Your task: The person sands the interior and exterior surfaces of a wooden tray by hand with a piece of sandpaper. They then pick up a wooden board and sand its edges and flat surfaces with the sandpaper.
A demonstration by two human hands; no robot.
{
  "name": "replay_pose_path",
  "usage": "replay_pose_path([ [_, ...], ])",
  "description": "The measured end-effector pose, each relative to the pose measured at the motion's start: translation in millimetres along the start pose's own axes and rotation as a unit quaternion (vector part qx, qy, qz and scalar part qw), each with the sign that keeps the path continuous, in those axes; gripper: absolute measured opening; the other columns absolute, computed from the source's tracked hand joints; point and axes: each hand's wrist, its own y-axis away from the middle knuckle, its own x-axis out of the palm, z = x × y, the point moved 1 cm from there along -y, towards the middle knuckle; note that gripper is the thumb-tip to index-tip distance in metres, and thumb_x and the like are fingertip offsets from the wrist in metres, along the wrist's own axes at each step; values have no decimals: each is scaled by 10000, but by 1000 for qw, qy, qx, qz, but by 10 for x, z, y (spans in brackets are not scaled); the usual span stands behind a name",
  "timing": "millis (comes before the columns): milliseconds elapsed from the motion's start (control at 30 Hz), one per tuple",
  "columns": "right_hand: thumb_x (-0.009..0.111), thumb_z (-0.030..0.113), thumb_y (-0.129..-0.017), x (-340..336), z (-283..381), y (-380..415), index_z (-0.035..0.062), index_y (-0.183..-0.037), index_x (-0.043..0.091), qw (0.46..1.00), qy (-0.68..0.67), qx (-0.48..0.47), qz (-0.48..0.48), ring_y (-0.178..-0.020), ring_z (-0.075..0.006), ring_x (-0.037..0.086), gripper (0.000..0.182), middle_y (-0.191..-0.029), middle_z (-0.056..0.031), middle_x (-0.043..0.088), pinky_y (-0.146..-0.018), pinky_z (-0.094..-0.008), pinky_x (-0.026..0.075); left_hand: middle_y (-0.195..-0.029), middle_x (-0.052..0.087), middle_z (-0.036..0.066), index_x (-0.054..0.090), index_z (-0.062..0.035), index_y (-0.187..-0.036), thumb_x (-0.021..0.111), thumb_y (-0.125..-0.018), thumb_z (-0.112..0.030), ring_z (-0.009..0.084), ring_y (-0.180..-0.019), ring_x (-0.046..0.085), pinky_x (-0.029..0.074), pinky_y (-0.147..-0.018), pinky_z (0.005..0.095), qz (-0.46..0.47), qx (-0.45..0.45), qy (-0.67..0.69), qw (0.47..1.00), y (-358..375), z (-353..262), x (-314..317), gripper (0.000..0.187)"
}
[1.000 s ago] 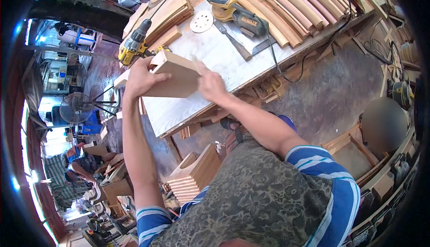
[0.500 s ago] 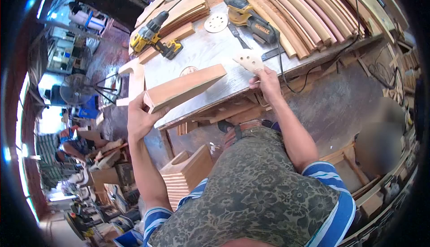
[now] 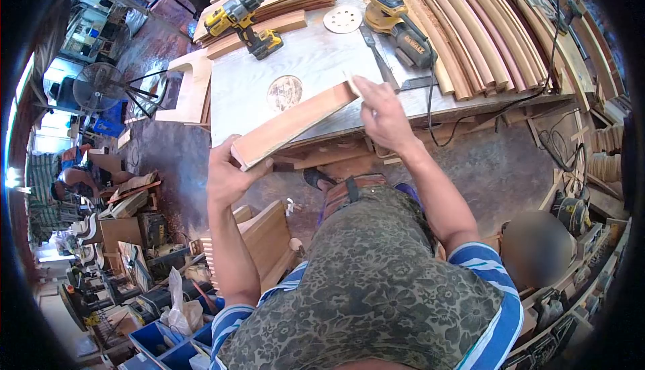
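My left hand [image 3: 230, 174] grips the near left end of a wooden board [image 3: 292, 125], thumb below and fingers behind it. The board is held tilted above the front edge of the workbench [image 3: 322, 54], its far end pointing up to the right. At that far end, my right hand [image 3: 384, 113] is closed on a folded sanding disc [image 3: 352, 82], which shows as a thin pale edge against the end of the board. Most of the disc is hidden by the fingers.
A cordless drill [image 3: 245, 21], a holed sanding disc [image 3: 342, 19], a chisel [image 3: 379, 56] and a corded sander [image 3: 400, 27] lie on the bench. Curved wooden strips [image 3: 477, 34] line its right side. A fan [image 3: 101, 88] stands left; a person [image 3: 77, 175] sits beyond.
My right hand has brought the sanding disc left and down onto the board's far end. The board has shifted slightly right, and the camera view has moved.
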Motion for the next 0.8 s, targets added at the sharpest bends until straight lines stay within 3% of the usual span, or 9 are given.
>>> replay_pose_path([
  [67, 610, -20, -839, 77, 96, -12, -2, -1424, 610, 986, 110, 8, 122, -1066, -392, 595, 586, -1427, -183, 625, -976, -444, 527, -976, 759, 39, 732, 17, -1087, 888, -799, 11, 72, -886, 677, 554, -778, 252, 10, 19, 2, 1000, -4, 33, 4, 327],
  [133, 627, -43, -786, 111, 86, -56, 33, -1478, 570, 984, 120, 0, 134, -998, -373, 558, 698, -1524, -155, 562, -966, -486, 512, -969, 756, 26, 735, 13, -1085, 881, -800, 16, 64, -863, 670, 544, -748, 240, 16, 40, 4, 999, -24, 67, 1, 321],
  [333, 606, -45, -814, 318, 9, -42, 20, -1502, 541, 981, 169, -17, 89, -1322, -461, 541, 694, -1596, -166, 514, -1163, -558, 414, -953, 754, 2, 736, 12, -1077, 878, -807, -7, 46, -841, 659, 523, -706, 225, 16, 1, 43, 999, -2, -22, 118, 305],
  [400, 567, -68, -809, 449, 185, -10, 6, -1537, 503, 994, 76, -12, 78, -1482, -476, 437, 734, -1625, -179, 492, -1232, -588, 345, -923, 747, -4, 732, 13, -1077, 869, -816, -14, 35, -823, 650, 524, -699, 227, 7, -19, 39, 999, 8, -90, 179, 296],
  [467, 550, -74, -794, 411, 940, -28, -12, -1550, 486, 994, -2, -86, 64, -1510, -476, 412, 761, -1614, -198, 504, -1235, -644, 306, -927, 755, 1, 734, 12, -1091, 867, -821, -19, 34, -822, 651, 524, -699, 225, 17, -1, 0, 1000, -21, -144, 198, 304],
  [567, 556, -34, -819, 423, 947, -86, 10, -1561, 484, 985, 31, -130, 107, -1536, -463, 387, 748, -1617, -182, 511, -1249, -684, 254, -967, 774, 22, 734, 18, -1135, 866, -829, -31, 43, -844, 664, 534, -716, 229, 18, -5, -31, 999, 39, -76, 175, 338],
  [600, 513, -33, -835, 462, 625, -80, 66, -1574, 489, 994, -4, -70, 88, -1559, -441, 362, 747, -1651, -139, 486, -1275, -695, 190, -1004, 786, 39, 732, 24, -1164, 867, -832, -37, 52, -869, 677, 544, -733, 236, 5, -25, -24, 999, 75, -31, 152, 364],
  [667, 497, -26, -865, 544, -122, -108, 83, -1565, 514, 984, 135, 8, 114, -1557, -454, 360, 708, -1620, -148, 521, -1268, -706, 176, -1038, 789, 52, 722, 32, -1193, 865, -839, -40, 57, -899, 681, 548, -761, 238, -22, -16, 22, 999, 123, 6, 192, 388],
  [800, 526, 9, -889, 349, 143, -386, 55, -1518, 552, 967, 164, 65, 184, -1528, -437, 412, 631, -1562, -213, 561, -1245, -716, 222, -1102, 787, 67, 698, 51, -1251, 853, -860, -35, 65, -973, 679, 549, -839, 249, -22, -6, 28, 999, 33, 7, 183, 430],
])
